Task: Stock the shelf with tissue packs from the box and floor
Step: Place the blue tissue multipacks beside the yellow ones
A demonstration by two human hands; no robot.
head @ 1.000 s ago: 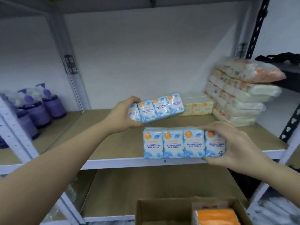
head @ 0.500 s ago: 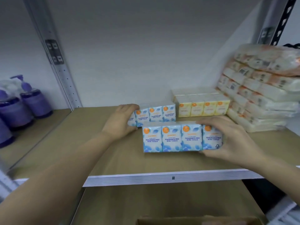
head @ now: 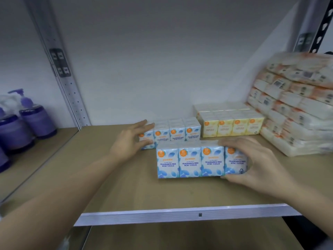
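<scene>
Shoving the front blue pack (head: 191,162) back w/ right hand (head: 255,163) clamped on its 3 o'clock end could skew it or bump the rear blue pack (head: 177,131) at 12 on the shelf (head: 126,186). Vs 0.5 s ago, left hand (head: 130,140) has let go of the rear pack, fingers now spread, just touching it.

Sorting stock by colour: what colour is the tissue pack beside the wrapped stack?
Pale yellow pack with orange dots, clearest in the head view.

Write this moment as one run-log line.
left hand: open, touching rear blue tissue pack | right hand: gripping front blue tissue pack | both packs on shelf
</scene>
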